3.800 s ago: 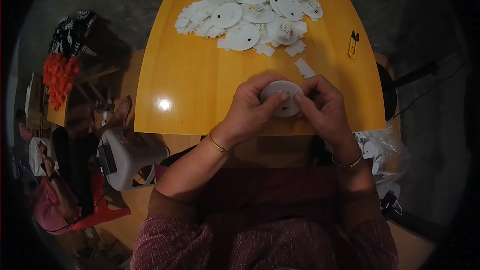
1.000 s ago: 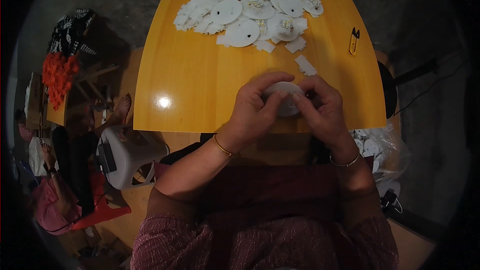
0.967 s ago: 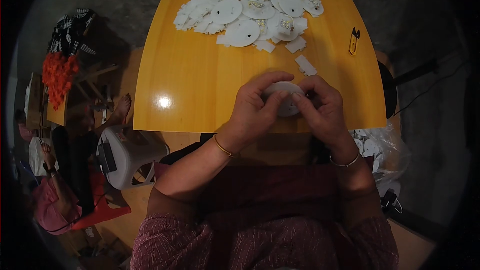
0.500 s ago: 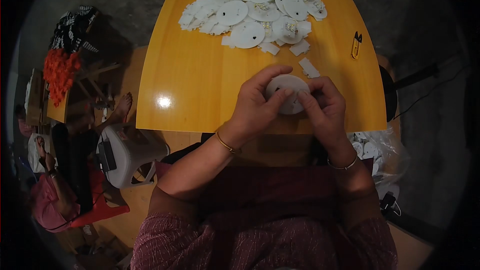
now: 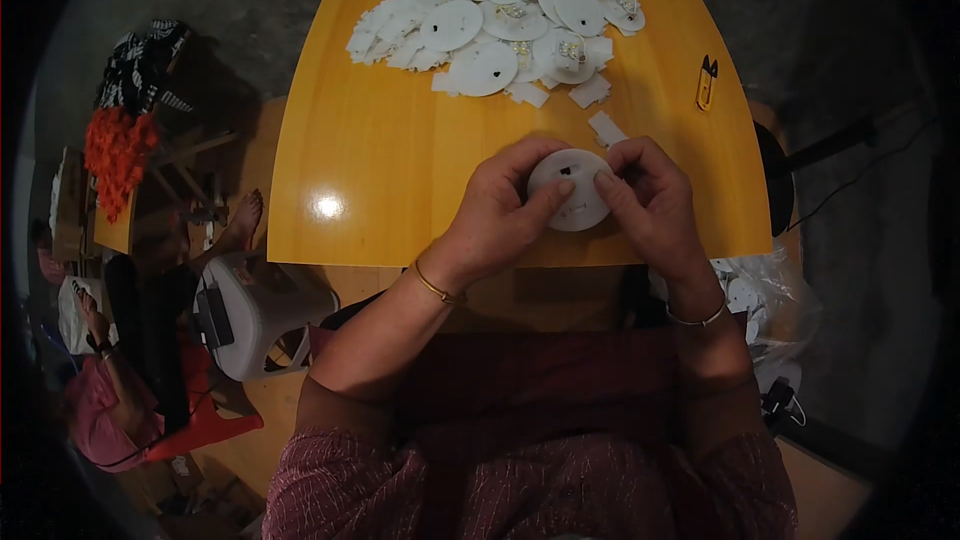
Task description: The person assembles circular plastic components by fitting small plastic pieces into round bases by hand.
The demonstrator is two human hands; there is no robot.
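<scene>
Between my two hands is a round white disc (image 5: 582, 205) with a small dark hole near its top and faint marks on its face. My left hand (image 5: 510, 195) grips its left side, thumb pressed on the face and fingers behind. At the upper right edge my right hand (image 5: 650, 200) pinches it the same way; the fingertips behind the disc are hidden. A loose white rectangular tab (image 5: 604, 128) lies on the table just beyond my right hand. Farther off is a heap of similar white discs (image 5: 482, 70) and tabs, some with shiny gold-and-clear pieces attached.
Yellow-handled thread snips (image 5: 706, 85) lie at the right of the wooden table (image 5: 380, 170). A plastic bag of white discs (image 5: 765, 300) is below the table's right edge. At the left sit another person (image 5: 110, 400), a grey stool (image 5: 260, 315) and orange material (image 5: 118, 155).
The disc has turned in my hands, so its dark hole now sits nearer the top and more of its face shows. My left thumb has shifted slightly left.
</scene>
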